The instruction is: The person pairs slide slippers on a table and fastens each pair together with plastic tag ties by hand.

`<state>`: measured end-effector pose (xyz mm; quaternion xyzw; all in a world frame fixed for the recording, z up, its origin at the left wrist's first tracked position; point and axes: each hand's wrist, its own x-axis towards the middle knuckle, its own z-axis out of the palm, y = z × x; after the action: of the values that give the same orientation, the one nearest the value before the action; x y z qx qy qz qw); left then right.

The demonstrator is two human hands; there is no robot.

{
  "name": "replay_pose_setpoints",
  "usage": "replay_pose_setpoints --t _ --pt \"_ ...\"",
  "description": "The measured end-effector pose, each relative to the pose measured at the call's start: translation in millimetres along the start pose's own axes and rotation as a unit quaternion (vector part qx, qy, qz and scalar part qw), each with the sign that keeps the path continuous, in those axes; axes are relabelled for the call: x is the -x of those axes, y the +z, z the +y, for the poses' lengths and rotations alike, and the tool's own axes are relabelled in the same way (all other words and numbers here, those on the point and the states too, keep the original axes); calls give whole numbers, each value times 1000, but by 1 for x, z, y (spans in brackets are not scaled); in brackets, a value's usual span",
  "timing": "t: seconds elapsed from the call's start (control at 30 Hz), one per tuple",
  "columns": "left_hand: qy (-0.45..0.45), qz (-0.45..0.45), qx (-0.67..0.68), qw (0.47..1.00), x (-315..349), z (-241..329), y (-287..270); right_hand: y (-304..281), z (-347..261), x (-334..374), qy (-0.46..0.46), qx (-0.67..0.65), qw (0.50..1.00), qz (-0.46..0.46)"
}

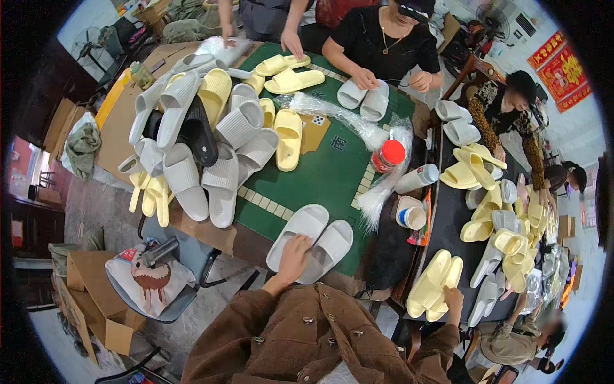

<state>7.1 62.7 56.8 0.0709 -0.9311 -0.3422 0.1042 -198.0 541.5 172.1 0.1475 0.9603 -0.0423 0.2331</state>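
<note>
- At the left of the work area, a mixed slipper pile in grey, yellow and black is heaped across the table edge, well apart from both hands.
- Near the table's front edge, the left hand is placed over the left slipper of the grey slipper pair. Its fingers are bent onto that slipper; whether they are clenched on it or merely rested cannot be told.
- Beneath and to the right of those fingers, the grey pair is laid side by side on the green mat, long axes slanted from near left to far right. The left hand is the nearer one.
- Farther right, a red-lidded jar is stood between the two working areas, beyond the hands.
- On the dark table, the yellow slipper pair is set close together, long axes likewise slanted away and to the right.
- At that pair's right side, the right hand is positioned; its fingers are curled onto the right slipper's outer edge, apparently grasping it. The pair is thus located left of and beyond this hand, the nearer of the two.
</note>
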Motion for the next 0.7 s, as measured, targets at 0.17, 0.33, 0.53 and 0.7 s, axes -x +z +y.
replay_pose_setpoints --t 0.17,0.33,0.53,0.7 --pt "-149 77 72 983 37 -8 -17 -2 12 30 -193 -62 974 103" --pt "-60 27 12 998 29 -10 -1 10 14 43 -313 33 948 55" --pt "30 -66 -77 994 14 -11 30 5 2 37 -164 99 981 5" --pt "19 13 -77 997 6 -17 43 11 15 32 -202 74 976 18"
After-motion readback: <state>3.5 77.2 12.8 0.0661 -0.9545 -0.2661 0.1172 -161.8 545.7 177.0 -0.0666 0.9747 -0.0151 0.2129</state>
